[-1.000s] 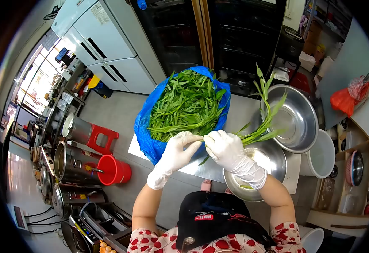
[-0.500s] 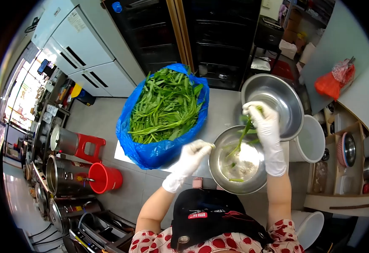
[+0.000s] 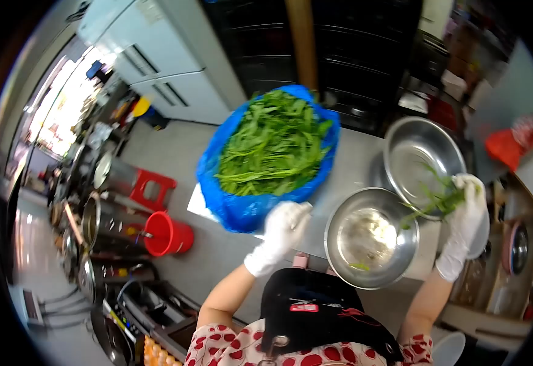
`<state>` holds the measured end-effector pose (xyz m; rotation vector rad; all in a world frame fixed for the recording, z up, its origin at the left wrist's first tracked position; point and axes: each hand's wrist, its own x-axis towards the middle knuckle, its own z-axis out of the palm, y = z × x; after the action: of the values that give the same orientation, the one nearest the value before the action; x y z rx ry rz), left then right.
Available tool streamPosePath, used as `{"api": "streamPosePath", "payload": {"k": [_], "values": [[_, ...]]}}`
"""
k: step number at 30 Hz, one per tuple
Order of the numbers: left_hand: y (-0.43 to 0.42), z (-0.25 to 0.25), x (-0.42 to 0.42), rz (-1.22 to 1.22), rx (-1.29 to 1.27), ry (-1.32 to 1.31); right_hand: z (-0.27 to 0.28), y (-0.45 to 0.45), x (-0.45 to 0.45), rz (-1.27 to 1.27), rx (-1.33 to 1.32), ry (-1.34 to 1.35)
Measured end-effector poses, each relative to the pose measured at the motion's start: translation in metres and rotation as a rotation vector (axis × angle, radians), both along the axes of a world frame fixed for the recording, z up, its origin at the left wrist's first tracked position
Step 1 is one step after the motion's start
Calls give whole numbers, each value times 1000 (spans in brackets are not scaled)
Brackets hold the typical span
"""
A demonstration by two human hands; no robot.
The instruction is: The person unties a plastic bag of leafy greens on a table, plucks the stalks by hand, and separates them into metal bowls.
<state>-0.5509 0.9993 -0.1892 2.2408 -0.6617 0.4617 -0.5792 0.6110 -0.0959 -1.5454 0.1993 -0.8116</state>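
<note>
One green leafy bunch (image 3: 440, 200) is gripped by the white-gloved right hand (image 3: 469, 210), splayed leftward over the farther round steel basin (image 3: 414, 155), the curled white-gloved left hand (image 3: 286, 226) being well apart, contents undeterminable.

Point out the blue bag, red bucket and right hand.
Blue bag (image 3: 245, 211), head view: on its near wall.
Red bucket (image 3: 178, 238), head view: on its outer side.
Right hand (image 3: 469, 206), head view: middle of the gloved hand.

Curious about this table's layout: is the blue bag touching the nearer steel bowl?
Apart: the head view shows grey tabletop between the blue bag and the nearer steel bowl.
</note>
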Motion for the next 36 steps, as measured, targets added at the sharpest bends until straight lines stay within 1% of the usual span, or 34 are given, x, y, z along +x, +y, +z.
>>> {"api": "streamPosePath", "payload": {"k": [1, 3, 4, 5, 7, 8, 11, 12, 15, 18, 22, 25, 29, 32, 35, 36], "values": [[26, 2, 14, 110, -3, -65, -7, -5, -1, 62, 89, -69], [77, 9, 40, 365, 73, -239, -14, -14, -6, 218, 131, -87], [100, 10, 51, 426, 108, -252, -11, -4, -5, 179, 171, -66], [119, 12, 60, 481, 140, -264, -11, 1, -4, 209, 179, -38], [143, 22, 73, 460, 404, -277, -10, 7, -3, 259, 192, 21], [152, 21, 80, 425, 509, -248, -12, 13, 2, 254, 151, 15], [164, 20, 92, 295, 812, -85, -12, 28, 11, 289, 89, 46], [166, 17, 95, 293, 839, -45, -12, 31, 12, 302, 87, 51], [162, 28, 99, 253, 833, -107, -12, 45, 16, 321, 99, 76], [163, 40, 99, 233, 725, -265, -13, 48, 16, 336, 97, 97], [160, 67, 89, 204, 475, -213, -15, 51, 17, 334, 101, 132], [162, 66, 85, 252, 99, -4, -15, 55, 19, 349, 83, 163], [161, 67, 76, 236, -142, 158, -13, 65, 22, 409, 68, 211], [153, 78, 67, 289, -307, 289, -10, 79, 25, 437, 51, 273], [145, 96, 58, 315, -384, 443, -5, 99, 26, 464, 46, 320], [142, 102, 56, 318, -402, 460, -5, 103, 28, 476, -12, 323]]}}
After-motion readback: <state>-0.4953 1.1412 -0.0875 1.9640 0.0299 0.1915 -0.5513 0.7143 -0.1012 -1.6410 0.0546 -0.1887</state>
